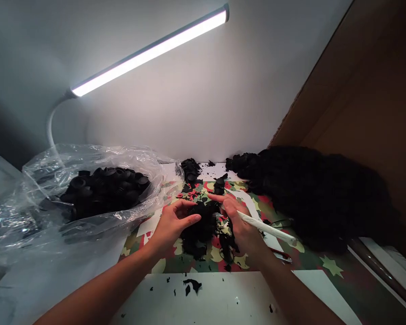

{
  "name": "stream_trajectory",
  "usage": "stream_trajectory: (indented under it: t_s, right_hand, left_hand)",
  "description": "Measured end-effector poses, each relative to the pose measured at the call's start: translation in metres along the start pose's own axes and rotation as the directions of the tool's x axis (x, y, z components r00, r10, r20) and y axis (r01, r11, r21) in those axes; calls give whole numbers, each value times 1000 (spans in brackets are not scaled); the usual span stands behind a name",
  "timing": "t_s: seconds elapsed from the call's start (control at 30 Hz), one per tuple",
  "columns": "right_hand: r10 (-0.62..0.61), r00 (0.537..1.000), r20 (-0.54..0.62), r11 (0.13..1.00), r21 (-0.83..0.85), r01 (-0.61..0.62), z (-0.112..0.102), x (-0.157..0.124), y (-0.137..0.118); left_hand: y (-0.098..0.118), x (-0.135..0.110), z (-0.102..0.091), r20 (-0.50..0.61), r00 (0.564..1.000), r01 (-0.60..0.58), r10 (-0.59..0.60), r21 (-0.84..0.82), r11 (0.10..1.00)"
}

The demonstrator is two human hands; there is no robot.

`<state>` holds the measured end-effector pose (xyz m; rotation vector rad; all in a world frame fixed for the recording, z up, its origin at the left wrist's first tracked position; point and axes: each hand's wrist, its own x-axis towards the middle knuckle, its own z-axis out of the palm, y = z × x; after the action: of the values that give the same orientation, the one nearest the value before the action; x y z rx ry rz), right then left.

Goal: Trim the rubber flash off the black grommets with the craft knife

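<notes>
My left hand (pixel 174 224) is closed, thumb and fingertips around a small black ribbed part (pixel 191 210). Much of that part is hidden by the fingers and blends into a dark pile (pixel 199 230) of black pieces behind. A slim tool with a long white handle (pixel 269 228) is gripped in my right hand (pixel 241 225), its index finger stretched to the left. The tool's thin pale tip points toward the black pieces between my hands, too small to make out clearly. Torn black scraps (pixel 227 248) lie just below my right hand.
Left, a clear plastic bag (pixel 149 158) holds many black caps (pixel 111 185). A large heap of black scraps (pixel 311 194) rises at the right by a cardboard panel (pixel 365 90). A red-handled cutter (pixel 280 256) lies on the camouflage-patterned mat (pixel 164 266). A bar lamp (pixel 152 52) shines overhead.
</notes>
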<state>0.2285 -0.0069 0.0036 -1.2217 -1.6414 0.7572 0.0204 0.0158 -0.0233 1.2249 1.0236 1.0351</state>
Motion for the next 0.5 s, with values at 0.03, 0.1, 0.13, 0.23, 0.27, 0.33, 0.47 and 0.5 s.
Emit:
stream_trajectory:
  t_s: [0.03, 0.1, 0.13, 0.23, 0.27, 0.33, 0.47, 0.5]
  right_hand:
    - [-11, 1000, 2, 1000, -11, 11, 2, -1, 0]
    - [15, 999, -32, 999, 47, -14, 9, -4, 2]
    - [47, 998, -47, 995, 95, -43, 12, -5, 4]
    - [79, 997, -23, 990, 121, -75, 17, -7, 5]
    - [46, 999, -3, 995, 86, -45, 18, -7, 5]
    - [-35, 999, 27, 999, 14, 34, 19, -6, 3]
    - [-91, 993, 77, 995, -37, 94, 19, -5, 0]
    - [-95, 991, 92, 994, -46, 99, 19, -5, 0]
  left_hand:
    - [-1, 1, -1, 5, 1000, 6, -6, -10, 1000]
    - [-3, 1, -2, 15, 1000, 6, -5, -26, 1000]
    - [-3, 2, -2, 24, 1000, 4, -3, -27, 1000]
    - [-3, 2, -4, 46, 999, -17, 17, -4, 1000]
    - [-2, 2, -4, 48, 998, -30, 30, 9, 999]
    - [-3, 2, -4, 53, 997, -63, 61, 32, 997]
    - [-4, 0, -4, 80, 991, -110, 107, 41, 993]
    - [-4, 0, -4, 87, 990, -115, 111, 39, 993]
